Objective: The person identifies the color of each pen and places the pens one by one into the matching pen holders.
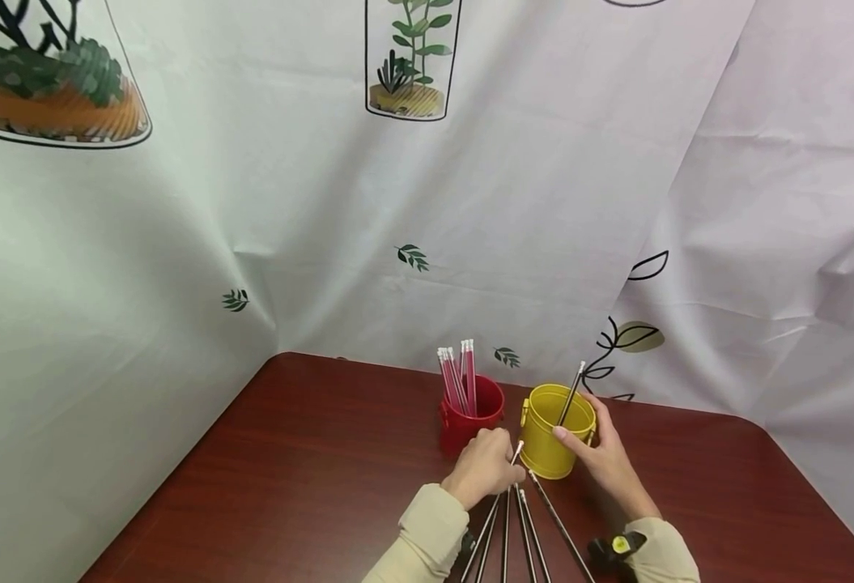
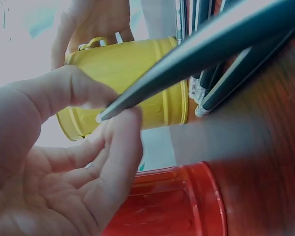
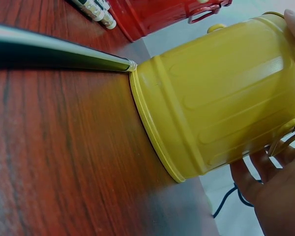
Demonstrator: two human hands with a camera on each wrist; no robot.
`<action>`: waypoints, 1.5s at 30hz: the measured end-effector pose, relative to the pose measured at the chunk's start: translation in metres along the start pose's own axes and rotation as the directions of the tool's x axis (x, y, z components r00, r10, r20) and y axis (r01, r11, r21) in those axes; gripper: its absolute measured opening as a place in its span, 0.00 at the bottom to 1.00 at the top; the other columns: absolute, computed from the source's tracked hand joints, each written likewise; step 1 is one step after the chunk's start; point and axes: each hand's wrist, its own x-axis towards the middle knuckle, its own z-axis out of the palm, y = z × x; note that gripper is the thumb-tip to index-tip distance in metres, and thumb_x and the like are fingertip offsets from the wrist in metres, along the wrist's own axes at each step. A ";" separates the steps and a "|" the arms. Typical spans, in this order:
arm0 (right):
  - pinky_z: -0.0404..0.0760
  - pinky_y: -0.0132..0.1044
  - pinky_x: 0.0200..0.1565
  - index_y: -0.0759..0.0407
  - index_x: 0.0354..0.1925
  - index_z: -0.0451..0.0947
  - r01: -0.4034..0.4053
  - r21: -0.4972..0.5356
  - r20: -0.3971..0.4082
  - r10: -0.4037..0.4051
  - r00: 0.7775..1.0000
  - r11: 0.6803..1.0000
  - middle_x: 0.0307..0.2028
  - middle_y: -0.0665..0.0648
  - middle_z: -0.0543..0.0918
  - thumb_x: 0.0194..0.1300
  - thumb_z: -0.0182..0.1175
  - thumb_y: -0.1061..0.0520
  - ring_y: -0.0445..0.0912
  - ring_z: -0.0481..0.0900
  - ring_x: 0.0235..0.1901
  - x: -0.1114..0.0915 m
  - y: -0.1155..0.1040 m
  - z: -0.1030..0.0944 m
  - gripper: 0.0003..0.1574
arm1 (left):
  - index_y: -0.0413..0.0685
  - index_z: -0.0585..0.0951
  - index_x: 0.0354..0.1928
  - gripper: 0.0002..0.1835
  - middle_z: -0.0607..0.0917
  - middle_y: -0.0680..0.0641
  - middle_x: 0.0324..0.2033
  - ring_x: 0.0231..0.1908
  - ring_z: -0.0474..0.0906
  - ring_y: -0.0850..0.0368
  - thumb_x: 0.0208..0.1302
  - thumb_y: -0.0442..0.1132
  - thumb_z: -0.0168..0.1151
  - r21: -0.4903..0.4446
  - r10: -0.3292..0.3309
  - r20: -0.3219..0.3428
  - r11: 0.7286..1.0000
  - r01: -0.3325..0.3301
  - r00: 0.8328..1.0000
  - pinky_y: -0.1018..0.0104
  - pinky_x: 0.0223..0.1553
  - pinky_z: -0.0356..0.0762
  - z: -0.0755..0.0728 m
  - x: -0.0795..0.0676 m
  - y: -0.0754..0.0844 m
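My left hand (image 1: 482, 467) pinches a black pencil (image 2: 196, 55) between thumb and index finger, near its white eraser end. That end overlaps the yellow bucket (image 1: 541, 444) in the left wrist view. My right hand (image 1: 611, 460) grips the bucket from its right side, thumb at the rim and fingers around the wall by the handle. Inside the bucket leans one dark pencil (image 1: 571, 394), eraser up. Several more black pencils (image 1: 561, 525) lie on the table in front of the bucket, their eraser ends toward it.
Left of the yellow bucket stands a red bucket (image 1: 457, 434) with several pink pencils (image 1: 450, 385) upright in it. The brown wooden table (image 1: 288, 470) meets a white printed cloth (image 1: 339, 300) at the back and left.
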 end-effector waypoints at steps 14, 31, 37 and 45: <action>0.75 0.28 0.43 0.46 0.68 0.48 0.010 -0.017 -0.004 -0.010 1.000 1.000 0.53 0.58 0.70 0.61 0.60 0.54 0.42 0.74 0.44 0.001 0.003 -0.003 0.44 | 0.47 0.72 0.24 0.08 0.67 0.56 0.14 0.14 0.62 0.66 0.46 0.35 0.63 -0.025 0.161 -0.143 0.986 -0.166 0.977 0.75 0.14 0.62 -0.012 0.003 0.008; 0.76 0.29 0.42 0.47 0.68 0.47 0.019 -0.008 0.003 -0.019 1.000 1.000 0.53 0.59 0.70 0.61 0.60 0.55 0.40 0.75 0.43 0.000 0.003 -0.001 0.44 | 0.46 0.75 0.29 0.05 0.74 0.56 0.23 0.23 0.67 0.70 0.51 0.35 0.63 0.001 0.319 -0.188 0.946 -0.325 0.929 0.84 0.26 0.68 -0.023 -0.002 0.013; 0.76 0.28 0.42 0.47 0.68 0.48 0.022 -0.011 0.002 -0.022 1.000 1.000 0.53 0.59 0.70 0.61 0.59 0.55 0.40 0.75 0.43 -0.001 0.004 0.001 0.44 | 0.46 0.76 0.31 0.05 0.76 0.55 0.25 0.25 0.70 0.71 0.53 0.35 0.62 -0.022 0.366 -0.241 0.924 -0.382 0.899 0.86 0.29 0.70 -0.027 -0.004 0.015; 0.76 0.29 0.41 0.50 0.69 0.47 0.028 -0.041 0.001 -0.028 1.000 0.999 0.54 0.61 0.70 0.62 0.59 0.55 0.39 0.74 0.43 0.000 0.003 0.000 0.44 | 0.46 0.76 0.31 0.04 0.76 0.54 0.26 0.25 0.72 0.70 0.54 0.34 0.62 -0.032 0.421 -0.343 0.888 -0.458 0.840 0.87 0.29 0.70 -0.032 -0.003 0.019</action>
